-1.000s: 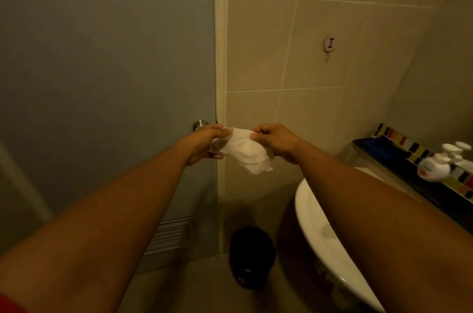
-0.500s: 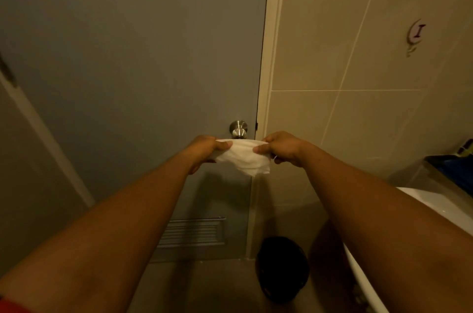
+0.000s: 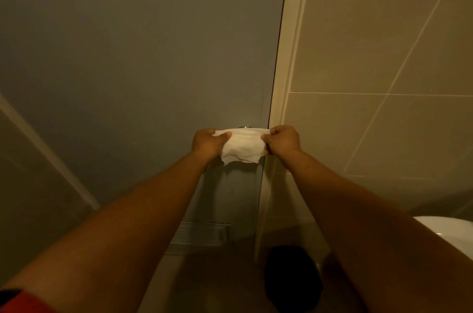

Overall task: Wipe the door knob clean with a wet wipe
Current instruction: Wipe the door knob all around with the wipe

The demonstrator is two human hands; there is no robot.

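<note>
A white wet wipe (image 3: 242,147) is stretched flat between both hands in front of the grey door (image 3: 143,56). My left hand (image 3: 208,145) pinches its left edge and my right hand (image 3: 282,142) pinches its right edge. Only a thin sliver of the metal door knob (image 3: 244,127) shows above the wipe's top edge; the wipe hides the rest. I cannot tell whether the wipe touches the knob.
A cream door frame (image 3: 286,82) runs beside beige wall tiles (image 3: 384,56) on the right. Low on the door is a vent grille (image 3: 199,236). A black bin (image 3: 291,277) stands on the floor, and a white basin edge (image 3: 450,233) shows at the lower right.
Both hands moved up and toward the door with the wipe, which now covers most of the knob. The wipe is spread wider. The view shifted left, closer to the door.
</note>
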